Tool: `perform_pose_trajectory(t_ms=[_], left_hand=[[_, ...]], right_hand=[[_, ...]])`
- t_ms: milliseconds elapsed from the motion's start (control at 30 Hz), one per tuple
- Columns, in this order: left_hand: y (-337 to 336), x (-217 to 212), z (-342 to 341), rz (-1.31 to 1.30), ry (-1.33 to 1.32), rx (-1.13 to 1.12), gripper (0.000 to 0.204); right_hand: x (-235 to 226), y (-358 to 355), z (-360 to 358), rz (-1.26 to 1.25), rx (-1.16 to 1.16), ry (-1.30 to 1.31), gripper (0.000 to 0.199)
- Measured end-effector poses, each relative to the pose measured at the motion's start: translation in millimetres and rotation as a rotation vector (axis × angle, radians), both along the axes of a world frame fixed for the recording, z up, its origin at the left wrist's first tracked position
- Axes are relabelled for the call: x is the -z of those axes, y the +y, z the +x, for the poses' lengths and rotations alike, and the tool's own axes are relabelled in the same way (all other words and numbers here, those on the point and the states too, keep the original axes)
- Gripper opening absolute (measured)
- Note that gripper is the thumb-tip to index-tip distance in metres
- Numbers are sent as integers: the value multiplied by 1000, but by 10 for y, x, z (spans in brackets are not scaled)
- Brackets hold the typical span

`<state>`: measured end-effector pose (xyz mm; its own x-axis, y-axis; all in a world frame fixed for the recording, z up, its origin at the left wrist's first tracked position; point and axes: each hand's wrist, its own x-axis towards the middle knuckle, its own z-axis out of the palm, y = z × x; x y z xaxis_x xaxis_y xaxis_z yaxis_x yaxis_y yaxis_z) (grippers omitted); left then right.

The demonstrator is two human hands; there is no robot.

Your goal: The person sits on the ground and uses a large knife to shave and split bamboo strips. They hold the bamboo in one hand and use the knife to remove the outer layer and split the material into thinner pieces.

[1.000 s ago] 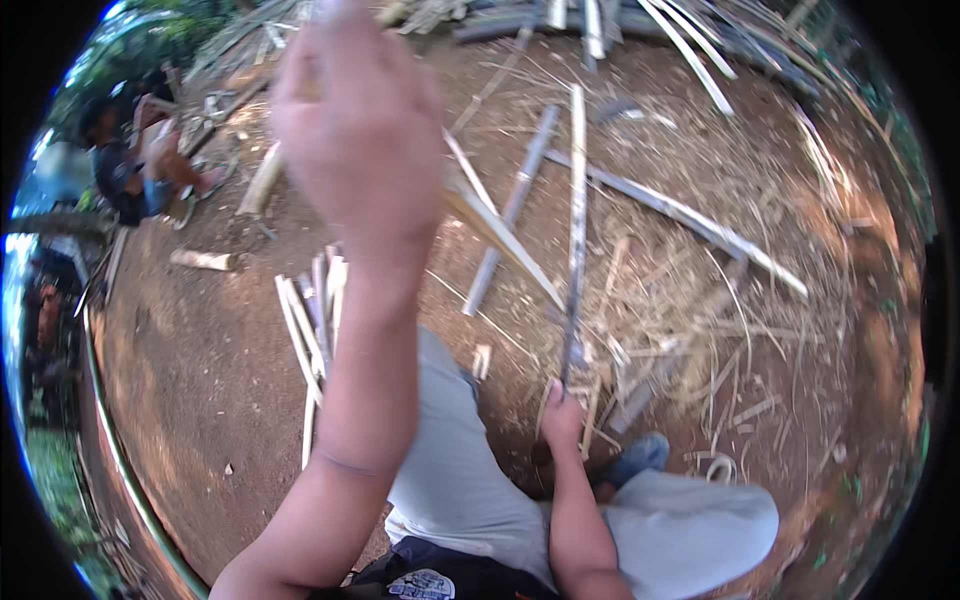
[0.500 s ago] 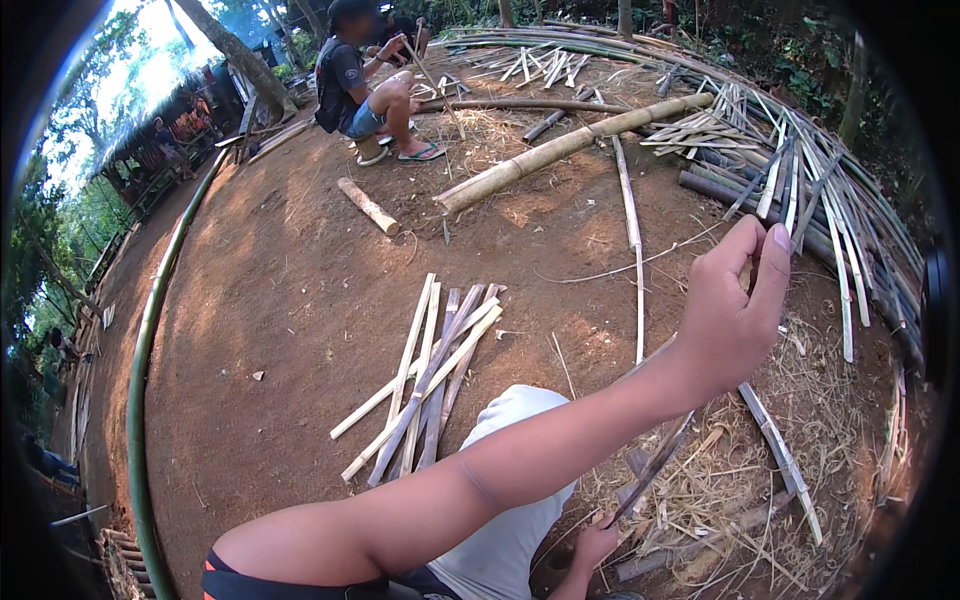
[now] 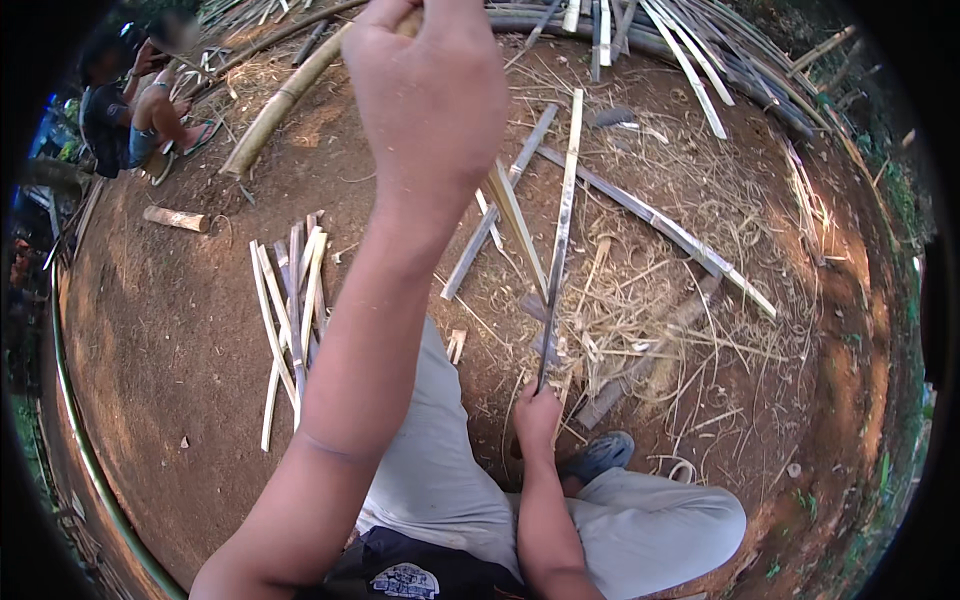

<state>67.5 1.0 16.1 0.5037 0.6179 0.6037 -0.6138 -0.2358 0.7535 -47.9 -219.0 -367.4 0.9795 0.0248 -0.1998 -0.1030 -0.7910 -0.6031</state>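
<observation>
A long, thin bamboo strip (image 3: 560, 240) stands tilted over the dirt ground (image 3: 170, 340), its lower end pinched in the right hand (image 3: 537, 415). The left hand (image 3: 430, 95), raised near the camera, is fisted round a pale stick end. Flat split slats (image 3: 290, 300) lie bundled left; dry shavings (image 3: 640, 320) litter the right.

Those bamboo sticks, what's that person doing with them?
A person sits on bare dirt working on bamboo. The right hand grips the near end of a long bamboo strip lying away over the ground. The left hand is raised high, closed around something mostly hidden. A pile of split strips lies to the left.
</observation>
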Motion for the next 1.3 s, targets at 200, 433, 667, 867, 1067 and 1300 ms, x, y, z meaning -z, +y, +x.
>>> perform_pose_trajectory(t_ms=[200,433,667,867,1067,1300], left_hand=[[-137,-177,-107,-121,-53,130,37],[-159,-125,-46,-27,-152,148,39],[-158,-257,-177,-177,18,12,43],[-405,-145,-124,-58,-369,200,38],[-439,-80,-125,-18,-103,516,40],[-349,-106,-69,-119,-50,632,29]], right_hand=[[133,-72,-42,-102,56,153,40],[35,12,48,178,95,100,41],[-518,106,192,266,146,-128,37],[-1297,231,607,448,105,-117,47],[-1858,312,935,474,25,-266,33],[-1894,353,810,572,-21,-248,29]])
